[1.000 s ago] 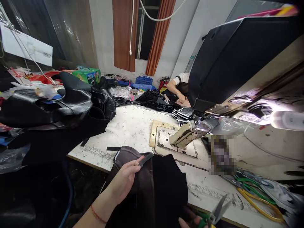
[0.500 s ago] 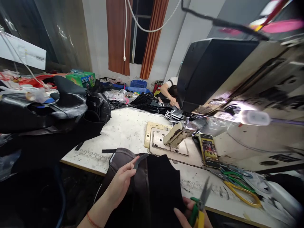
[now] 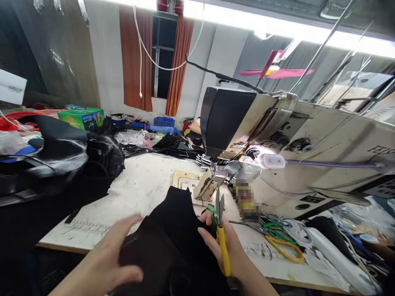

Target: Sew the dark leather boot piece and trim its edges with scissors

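Note:
A black leather-and-fabric piece (image 3: 177,222) hangs over the front edge of the sewing table, its narrow top lying toward the machine. My left hand (image 3: 106,250), slightly blurred, is beside the piece's left side with thumb and fingers spread and nothing seen between them. In my right hand (image 3: 230,242) are scissors (image 3: 223,250) with green and yellow handles, blades pointing up and slightly apart. That hand is at the piece's right edge; whether its fingers also pinch the fabric I cannot tell.
A sewing machine (image 3: 228,119) stands behind the piece on the white table (image 3: 138,181). More scissors (image 3: 285,248) and a pixelated object (image 3: 247,201) lie to the right. Black bundled pieces (image 3: 101,158) are piled at left. A person's arm (image 3: 195,126) shows behind the machine.
My left hand, pinching a thin dark strip before, has moved left and opened; the strip is no longer seen. My right hand has raised the scissors. The view has tilted up and turned right.

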Motion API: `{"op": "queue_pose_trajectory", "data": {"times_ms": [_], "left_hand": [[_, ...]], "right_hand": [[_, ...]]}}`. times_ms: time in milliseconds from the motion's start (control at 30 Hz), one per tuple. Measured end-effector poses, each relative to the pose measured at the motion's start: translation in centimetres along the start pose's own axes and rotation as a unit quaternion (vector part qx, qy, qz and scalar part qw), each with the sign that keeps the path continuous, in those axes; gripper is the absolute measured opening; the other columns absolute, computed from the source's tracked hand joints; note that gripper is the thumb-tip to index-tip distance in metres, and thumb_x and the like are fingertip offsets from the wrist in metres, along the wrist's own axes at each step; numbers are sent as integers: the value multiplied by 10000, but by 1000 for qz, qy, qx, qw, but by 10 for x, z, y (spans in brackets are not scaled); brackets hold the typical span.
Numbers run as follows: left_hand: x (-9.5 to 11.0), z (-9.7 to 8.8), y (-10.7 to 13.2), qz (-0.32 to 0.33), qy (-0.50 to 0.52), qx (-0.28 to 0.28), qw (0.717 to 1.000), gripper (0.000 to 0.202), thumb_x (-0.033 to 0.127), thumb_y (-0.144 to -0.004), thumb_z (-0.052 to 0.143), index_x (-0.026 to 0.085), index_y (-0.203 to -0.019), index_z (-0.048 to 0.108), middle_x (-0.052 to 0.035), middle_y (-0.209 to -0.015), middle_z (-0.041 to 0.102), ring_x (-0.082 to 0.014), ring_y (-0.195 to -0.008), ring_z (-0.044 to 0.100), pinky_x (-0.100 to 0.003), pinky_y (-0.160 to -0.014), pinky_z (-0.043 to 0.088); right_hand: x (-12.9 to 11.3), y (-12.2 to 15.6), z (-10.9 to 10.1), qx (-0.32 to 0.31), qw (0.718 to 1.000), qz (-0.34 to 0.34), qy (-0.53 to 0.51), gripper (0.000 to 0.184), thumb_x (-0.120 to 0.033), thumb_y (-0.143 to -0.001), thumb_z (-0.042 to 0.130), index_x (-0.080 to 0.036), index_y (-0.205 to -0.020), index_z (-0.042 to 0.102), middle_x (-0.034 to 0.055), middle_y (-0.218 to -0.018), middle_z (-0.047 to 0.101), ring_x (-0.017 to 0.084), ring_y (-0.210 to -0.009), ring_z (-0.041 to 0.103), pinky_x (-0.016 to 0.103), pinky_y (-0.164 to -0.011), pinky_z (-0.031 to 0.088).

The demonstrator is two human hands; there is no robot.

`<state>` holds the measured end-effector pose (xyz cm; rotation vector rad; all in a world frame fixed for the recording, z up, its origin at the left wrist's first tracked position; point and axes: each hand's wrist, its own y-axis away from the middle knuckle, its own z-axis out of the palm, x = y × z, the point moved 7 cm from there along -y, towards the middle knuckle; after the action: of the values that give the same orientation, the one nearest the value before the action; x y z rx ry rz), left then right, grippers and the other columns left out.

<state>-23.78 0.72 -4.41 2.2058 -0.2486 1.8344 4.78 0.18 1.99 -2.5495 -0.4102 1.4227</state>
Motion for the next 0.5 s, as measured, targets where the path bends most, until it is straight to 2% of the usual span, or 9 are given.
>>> {"op": "queue_pose_trajectory", "data": {"times_ms": [33, 67, 133, 200, 267, 300, 367, 500], "left_hand": [[5, 4, -11, 1, -50, 42, 998, 1002, 236, -475, 873, 301, -1392, 477, -76, -1571, 323, -396, -1471, 136, -513, -1192, 119], [7, 15, -23, -16, -76, 37, 996, 1129, 216, -445, 892, 246, -1455, 389, -120, -1601, 235, -388, -1482, 87, -511, -1197, 90], [10, 37, -40, -54, -24, 28, 998, 1203, 235, -466, 910, 195, -1498, 293, -166, -1595, 226, -373, -1479, 135, -491, -1191, 158], [12, 59, -47, -90, 107, -15, 990, 1044, 239, -519, 903, 186, -1435, 406, -175, -1505, 420, -386, -1413, 326, -483, -1134, 312], [12, 78, -45, -139, 245, -81, 956, 783, 188, -548, 881, 160, -1271, 583, -164, -1277, 651, -388, -1216, 569, -467, -1004, 466], [10, 85, -42, -163, 298, -110, 934, 663, 155, -560, 863, 145, -1185, 639, -149, -1149, 719, -366, -1088, 655, -444, -930, 519], [3, 89, -38, -202, 356, -119, 904, 483, 106, -581, 821, 120, -1048, 698, -123, -957, 770, -296, -875, 724, -375, -809, 567], [-22, 88, -39, -255, 409, -85, 872, 145, 105, -611, 695, 65, -746, 729, -104, -657, 745, -184, -575, 687, -233, -561, 545]], "right_hand": [[-10, -5, 0, -20, 1000, -14, -4, 123, -304, -907, 509, -259, -877, 398, 11, -908, 536, 166, -797, 520, 294, -697, 469], [-18, -10, 0, -33, 999, -24, -5, 121, -300, -905, 504, -259, -873, 395, 7, -902, 529, 163, -781, 509, 291, -680, 458], [-26, -22, -7, -20, 999, -31, 3, 137, -294, -886, 519, -256, -855, 391, 2, -880, 530, 159, -758, 507, 291, -669, 445], [-23, -36, -17, 17, 999, -28, 22, 159, -306, -866, 541, -252, -850, 392, 3, -861, 540, 162, -749, 515, 298, -682, 442], [-8, -51, -20, 38, 998, -11, 45, 188, -350, -851, 563, -245, -867, 407, 4, -848, 545, 168, -747, 519, 311, -704, 445], [3, -57, -17, 36, 998, -1, 53, 203, -374, -846, 567, -240, -869, 416, 3, -832, 541, 171, -740, 518, 315, -702, 446], [27, -66, -6, 28, 998, 18, 61, 212, -395, -833, 568, -232, -853, 434, -6, -778, 528, 176, -707, 516, 318, -670, 449], [61, -72, 21, 10, 996, 42, 79, 223, -400, -815, 589, -205, -872, 497, 10, -742, 565, 206, -681, 555, 352, -655, 460]]}}
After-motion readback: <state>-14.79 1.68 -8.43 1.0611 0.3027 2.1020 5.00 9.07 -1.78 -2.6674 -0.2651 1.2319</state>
